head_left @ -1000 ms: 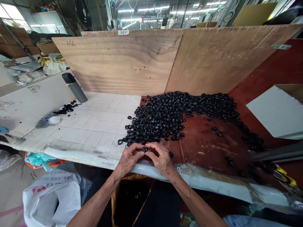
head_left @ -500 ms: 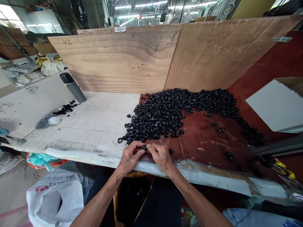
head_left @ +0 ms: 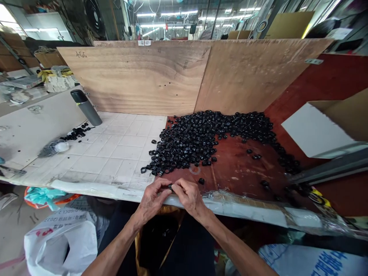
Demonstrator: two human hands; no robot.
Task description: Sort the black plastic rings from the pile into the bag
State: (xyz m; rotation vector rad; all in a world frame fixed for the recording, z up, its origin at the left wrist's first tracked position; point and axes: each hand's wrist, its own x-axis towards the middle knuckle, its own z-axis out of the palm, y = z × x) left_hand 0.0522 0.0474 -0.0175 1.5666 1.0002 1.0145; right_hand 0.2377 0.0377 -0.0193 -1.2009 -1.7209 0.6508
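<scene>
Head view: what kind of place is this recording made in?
Probably a factory workshop: a heap of small black plastic rings on a plywood-walled workbench, strip lights overhead, and stacked brown cardboard boxes behind.

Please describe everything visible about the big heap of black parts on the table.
The heap is many small, glossy black ring-like pieces, seemingly plastic, lying loosely. It spreads over the red-brown board, spilling left onto the white tiled surface and trailing right in a thin curve. It reaches the plywood wall behind. Neither hand touches it.
</scene>
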